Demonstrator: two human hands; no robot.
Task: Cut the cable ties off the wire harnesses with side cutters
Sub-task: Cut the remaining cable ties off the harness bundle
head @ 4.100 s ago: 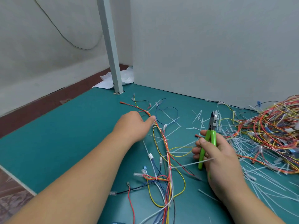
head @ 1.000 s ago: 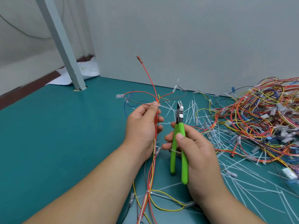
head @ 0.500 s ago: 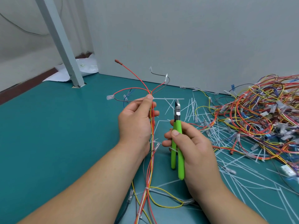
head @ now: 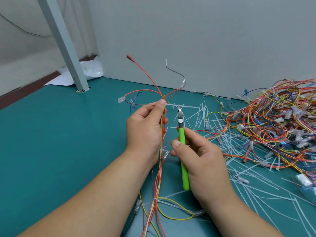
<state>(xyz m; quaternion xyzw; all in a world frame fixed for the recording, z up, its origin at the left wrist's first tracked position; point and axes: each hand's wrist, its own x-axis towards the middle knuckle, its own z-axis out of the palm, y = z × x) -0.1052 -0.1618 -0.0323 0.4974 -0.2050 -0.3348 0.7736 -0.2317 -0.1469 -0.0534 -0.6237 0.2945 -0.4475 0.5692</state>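
L hand (head: 143, 129) pinched the wire harness (head: 159, 177) upright, thumb at its fan-out. Cable tie (head: 189, 106) sat there, tail pointing R, crosswise to harness. R hand (head: 203, 159), nearer it, gripped side cutters (head: 182, 135) just R of harness, nose up at the tail.

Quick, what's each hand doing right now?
Left hand: pinching the wire bundle.
Right hand: gripping the green cutters.

surface: teal tabletop (head: 51, 151) | back: grey wall panel (head: 205, 40) | left: grey post (head: 63, 41) | floor: reddish-brown strip (head: 25, 89)
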